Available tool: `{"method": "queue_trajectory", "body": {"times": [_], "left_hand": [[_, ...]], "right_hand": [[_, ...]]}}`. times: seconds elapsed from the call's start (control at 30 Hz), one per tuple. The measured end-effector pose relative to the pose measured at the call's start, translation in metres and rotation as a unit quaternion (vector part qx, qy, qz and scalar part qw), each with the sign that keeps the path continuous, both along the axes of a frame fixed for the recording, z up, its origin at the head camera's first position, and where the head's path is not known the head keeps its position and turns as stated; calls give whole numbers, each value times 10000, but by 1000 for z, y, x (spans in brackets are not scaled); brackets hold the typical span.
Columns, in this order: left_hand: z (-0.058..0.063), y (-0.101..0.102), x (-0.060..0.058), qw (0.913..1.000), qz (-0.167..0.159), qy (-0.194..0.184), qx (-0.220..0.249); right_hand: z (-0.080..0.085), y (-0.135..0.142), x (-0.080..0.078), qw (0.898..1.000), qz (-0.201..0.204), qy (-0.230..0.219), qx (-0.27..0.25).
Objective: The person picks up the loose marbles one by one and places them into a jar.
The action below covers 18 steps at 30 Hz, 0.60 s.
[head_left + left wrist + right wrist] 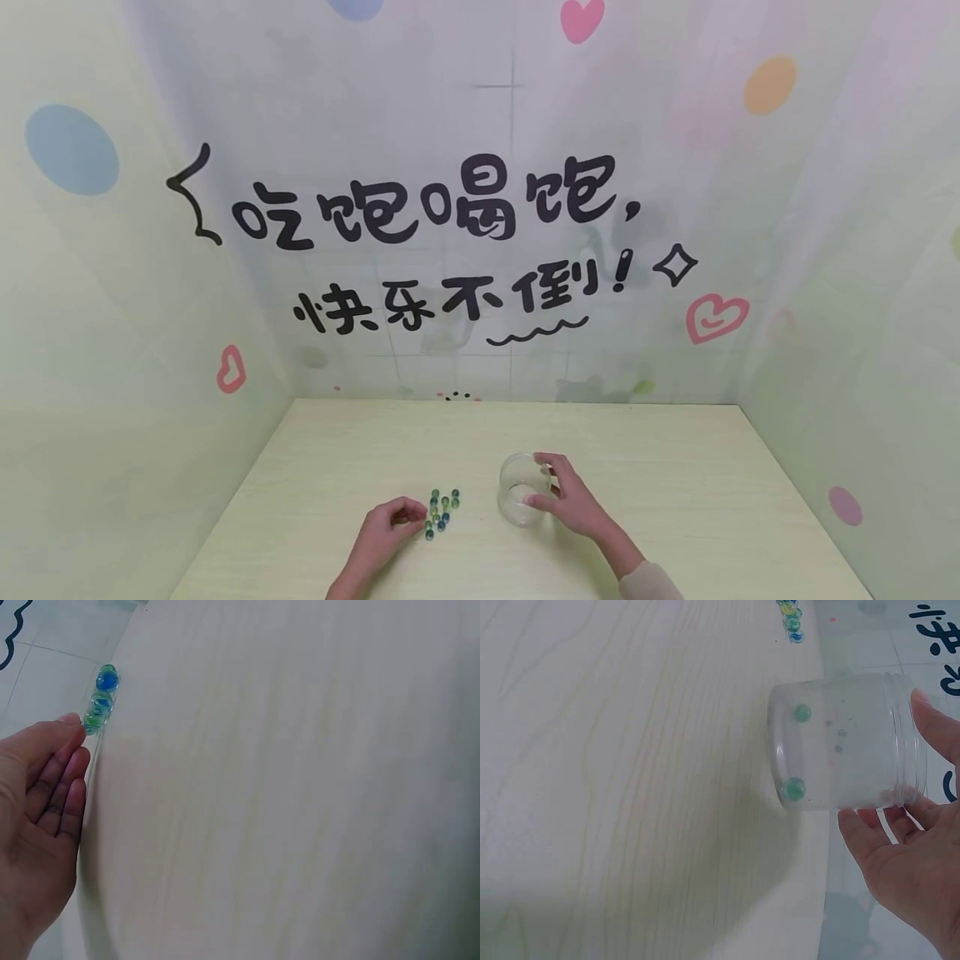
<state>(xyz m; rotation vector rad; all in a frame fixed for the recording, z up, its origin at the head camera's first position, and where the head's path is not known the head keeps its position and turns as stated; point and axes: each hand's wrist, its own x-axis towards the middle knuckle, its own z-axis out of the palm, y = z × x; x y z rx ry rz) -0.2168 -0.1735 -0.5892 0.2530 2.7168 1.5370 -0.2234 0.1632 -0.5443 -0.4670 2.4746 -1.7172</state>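
Observation:
My left hand [392, 527] is at the left side of a cluster of blue and green glass marbles [446, 502] on the table. In the left wrist view, the thumb tip [70, 718] is right at the nearest marbles [96, 718], the other fingers loosely bent below it. I cannot tell whether a marble is between the fingertips. My right hand [570, 500] grips a clear, wide-mouthed jar [517, 510] from its right side, near the threaded rim. Two green marbles [795, 789] show through the jar's wall, near its base, in the right wrist view.
The pale wood-grain table [360, 450] reaches a printed back wall [450, 367] with black lettering. Side walls [862, 350] stand at left and right. The marble cluster lies a short gap left of the jar.

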Motion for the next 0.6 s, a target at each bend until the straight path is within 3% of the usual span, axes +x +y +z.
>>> {"method": "queue_trajectory", "body": {"times": [0.4,0.6], "left_hand": [[-3,1,0,9998,3,154,-130],[-4,2,0,9998,50,9,-197]], "right_hand": [[1,0,1,10000,-3,9,28],[1,-1,1,10000,6,19,53]]}}
